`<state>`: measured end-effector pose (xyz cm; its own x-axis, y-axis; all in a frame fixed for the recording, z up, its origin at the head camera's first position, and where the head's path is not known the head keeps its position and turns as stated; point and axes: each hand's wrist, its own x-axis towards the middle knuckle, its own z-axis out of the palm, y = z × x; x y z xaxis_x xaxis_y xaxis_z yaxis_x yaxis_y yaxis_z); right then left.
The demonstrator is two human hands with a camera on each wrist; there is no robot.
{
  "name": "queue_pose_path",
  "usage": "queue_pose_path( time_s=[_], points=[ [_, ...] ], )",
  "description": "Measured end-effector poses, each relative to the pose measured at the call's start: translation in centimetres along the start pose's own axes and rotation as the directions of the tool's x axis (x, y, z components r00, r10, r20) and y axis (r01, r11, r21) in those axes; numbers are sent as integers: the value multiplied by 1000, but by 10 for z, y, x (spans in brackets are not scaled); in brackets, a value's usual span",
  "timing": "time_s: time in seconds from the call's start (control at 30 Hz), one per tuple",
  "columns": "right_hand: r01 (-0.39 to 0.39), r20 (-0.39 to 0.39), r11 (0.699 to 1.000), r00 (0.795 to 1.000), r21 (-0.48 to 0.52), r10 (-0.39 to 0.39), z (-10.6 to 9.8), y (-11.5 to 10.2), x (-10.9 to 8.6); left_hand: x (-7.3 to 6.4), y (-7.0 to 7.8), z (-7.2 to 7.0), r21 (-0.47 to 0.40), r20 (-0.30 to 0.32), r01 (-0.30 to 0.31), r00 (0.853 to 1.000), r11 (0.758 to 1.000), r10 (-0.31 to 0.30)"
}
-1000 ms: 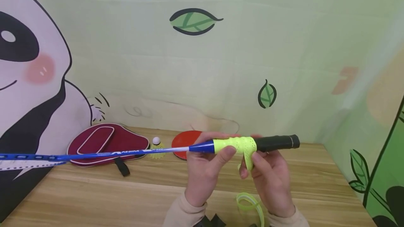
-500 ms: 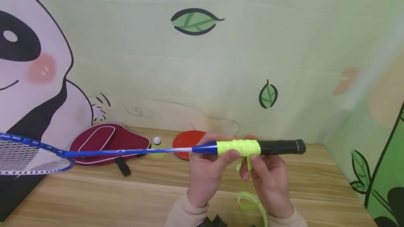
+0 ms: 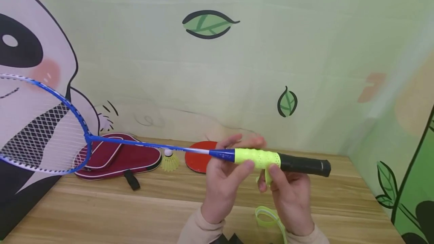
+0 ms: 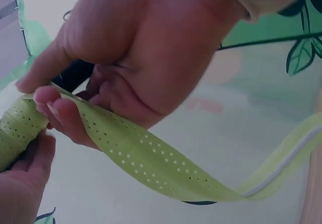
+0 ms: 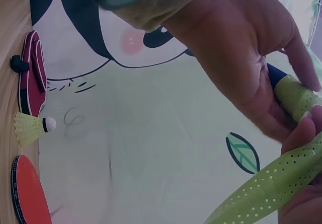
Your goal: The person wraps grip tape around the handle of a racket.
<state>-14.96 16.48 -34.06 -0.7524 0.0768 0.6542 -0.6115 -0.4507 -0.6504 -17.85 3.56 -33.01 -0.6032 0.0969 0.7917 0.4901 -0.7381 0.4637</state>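
Observation:
A blue badminton racket (image 3: 152, 144) is held level above the table, its strung head at the left. Perforated yellow-green grip tape (image 3: 254, 157) is wound round the upper handle; the rest of the handle is black (image 3: 305, 164). My left hand (image 3: 222, 183) holds the handle at the blue cone, thumb on the wound tape and fingers behind, some fingertips raised above it. Lower down the handle, my right hand (image 3: 291, 199) pinches the loose tape strip (image 4: 151, 158) where it leaves the handle. The strip hangs down, with a pale lengthwise line further along.
Behind the racket on the wooden table (image 3: 135, 214) lie a maroon racket case (image 3: 135, 161), a yellow shuttlecock (image 3: 169, 161) and a red table-tennis bat (image 3: 196, 157). A printed cloth with a panda and leaves hangs behind. Black pieces (image 3: 230, 239) show at the bottom edge.
The racket has turned about its handle, bringing its strung face into fuller view and higher at the left. My left fingertips have lifted above the handle. The right hand stays at the tape.

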Motion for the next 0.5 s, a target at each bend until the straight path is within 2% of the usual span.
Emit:
queue_pose_path(
  time_s=[0.1, 0.23, 0.37, 0.5],
  points=[
    [-71, -25, 992, 997, -103, 69, 1, -3, -1, 1, 1, -1, 10, -4, -25, 1000, 1000, 25],
    [-130, -26, 959, 991, -253, 128, 0, -6, -1, 2, 2, -2, 99, -49, -37, 998, 994, 42],
    [-106, -12, 945, 994, -311, 108, -3, -7, -1, 1, 2, -1, 133, -68, -44, 996, 990, 53],
    [-35, -1, 945, 999, -326, 37, -6, -5, 1, 1, 1, 0, 147, -77, -48, 995, 988, 60]
  ],
)
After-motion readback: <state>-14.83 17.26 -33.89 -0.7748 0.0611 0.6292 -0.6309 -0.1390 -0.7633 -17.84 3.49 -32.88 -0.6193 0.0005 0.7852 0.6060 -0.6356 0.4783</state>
